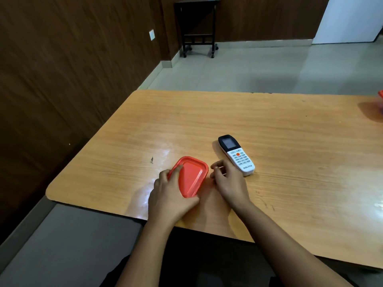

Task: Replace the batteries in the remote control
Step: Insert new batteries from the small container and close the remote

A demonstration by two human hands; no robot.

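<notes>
A big wooden bench (290,131) fills most of the frame. Behind it, at the top, there is a grey floor (248,65) and a dark cart on wheels (198,27). At the far right edge a bit of something red (381,96) peeks in.

Near the lower middle of the frame is a red lid (192,179). It could also be a flat tray. It is tipped up on one side. The left hand (170,197) holds it, with the thumb at its near edge and the fingers (176,169) curled over its left rim.

Just right of the lid lies the remote (236,155), flat on the bench with its buttons up. It is white with a black top and a little screen. Its long side runs on a slant, with the screen end toward the upper left and the white end toward the lower right.

The right hand (230,181) sits between the lid and the remote. Its fingers (216,168) are curled in. They may pinch something small and thin, but I cannot tell. The remote's white end is just beside this hand, up and to the right of it, and may touch the knuckles.

The right hand is much nearer the remote than the left one. I think the remote has to be picked up and turned over first, because its battery door must be on the hidden back.
</notes>
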